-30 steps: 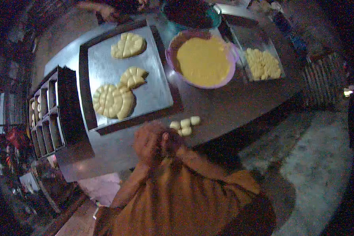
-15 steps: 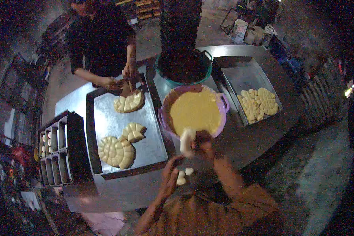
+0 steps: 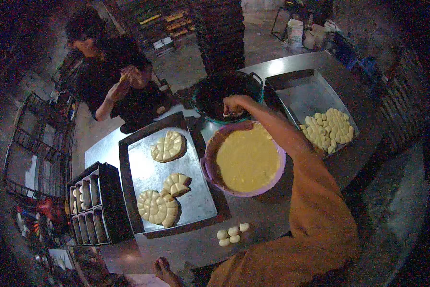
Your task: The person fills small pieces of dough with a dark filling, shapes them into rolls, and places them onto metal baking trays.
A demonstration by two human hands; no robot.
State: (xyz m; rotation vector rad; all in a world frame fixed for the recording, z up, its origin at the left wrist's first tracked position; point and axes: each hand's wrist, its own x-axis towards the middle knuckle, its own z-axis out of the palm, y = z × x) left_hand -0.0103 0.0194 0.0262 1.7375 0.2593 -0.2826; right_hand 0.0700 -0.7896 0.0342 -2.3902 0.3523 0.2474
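My right hand [image 3: 234, 106] reaches far across the table to the rim of a dark green-edged basin [image 3: 260, 81]. Its fingers are closed; a pale bit shows at the fingertips, too small to name. Under that forearm stands a purple basin [image 3: 206, 167] with a thick yellow mixture [image 3: 247, 160] in it. My left hand [image 3: 163, 269] is low by the table's near edge, fingers loosely bent and apart, with nothing visible in them. Several small pale dough balls [image 3: 232, 233] lie on the metal table between me and the purple basin.
To the left, a large tray [image 3: 148, 138] holds shaped, segmented dough pieces [image 3: 157, 208]. Another tray [image 3: 291, 86] at right carries more of them. Divided black tins [image 3: 100, 201] stand at the left edge. Across the table is a co-worker [image 3: 114, 71], and a tall dark stack [image 3: 220, 38] rises behind the green-edged basin.
My right hand has gone from the purple basin's near side to the green-edged basin. My left hand has drawn back from the dough balls. The co-worker's hands have left the tray and risen.
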